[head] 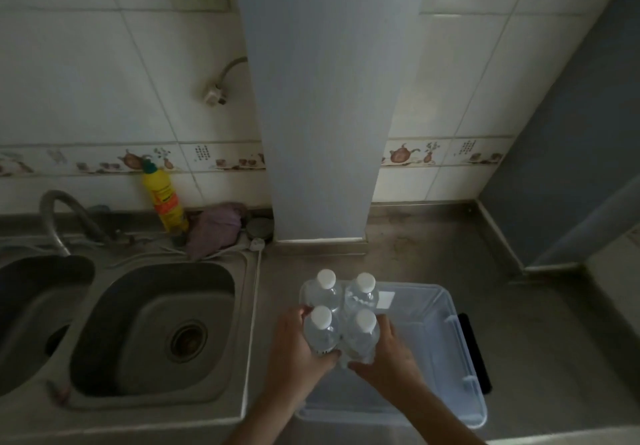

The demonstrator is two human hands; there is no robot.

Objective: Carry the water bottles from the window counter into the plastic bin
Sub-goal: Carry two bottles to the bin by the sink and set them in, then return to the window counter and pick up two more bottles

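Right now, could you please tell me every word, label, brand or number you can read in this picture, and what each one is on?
No text can be read.
Yellow bottle by the sink: an orange label with print, too blurred to read.
Bin: a white sticker, blank or too faint to tell.
Water bottle in the left hand: dark marks low on it, too small to read.
Wall tile border: dotted marks, not readable.
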